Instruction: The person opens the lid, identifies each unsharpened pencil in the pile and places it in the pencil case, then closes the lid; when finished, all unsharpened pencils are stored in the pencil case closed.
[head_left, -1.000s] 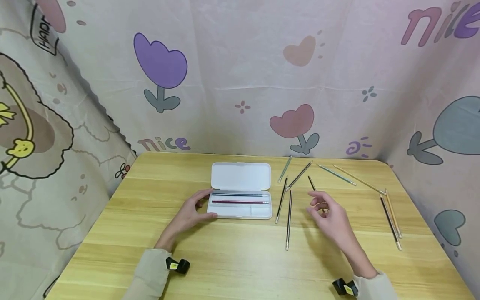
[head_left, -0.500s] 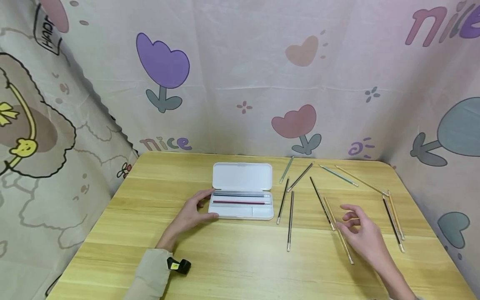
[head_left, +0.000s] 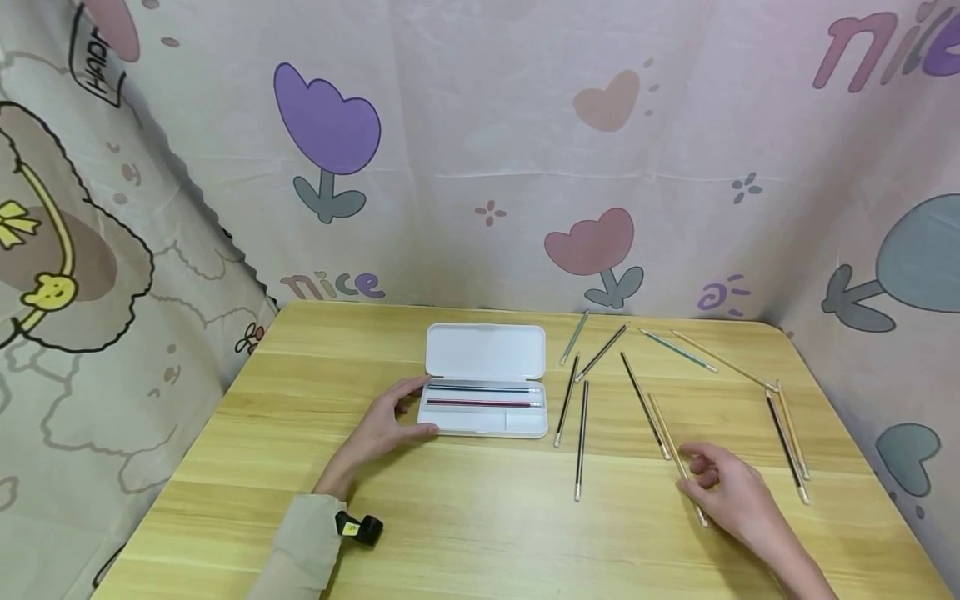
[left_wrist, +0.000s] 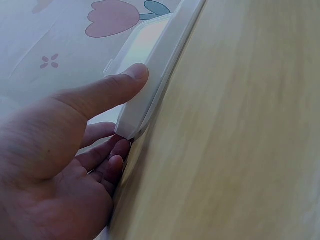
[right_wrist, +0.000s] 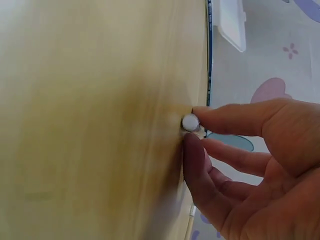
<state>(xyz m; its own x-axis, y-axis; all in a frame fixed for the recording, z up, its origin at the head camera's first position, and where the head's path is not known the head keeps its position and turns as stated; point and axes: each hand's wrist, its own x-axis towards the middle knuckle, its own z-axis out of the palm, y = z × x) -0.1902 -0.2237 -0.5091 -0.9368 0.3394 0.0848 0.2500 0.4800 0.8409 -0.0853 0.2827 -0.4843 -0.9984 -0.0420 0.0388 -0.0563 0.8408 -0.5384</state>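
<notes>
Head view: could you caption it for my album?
The left hand grips an open white case while the right hand pinches a yellow pencil.

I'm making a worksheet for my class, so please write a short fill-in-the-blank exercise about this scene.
1. The left hand grips the case, which is coloured ____.
2. The lid of the case is not closed but ____.
3. The right hand pinches a yellow ____.
4. The table shows the grain of ____.

Missing words: white; open; pencil; wood.
</notes>
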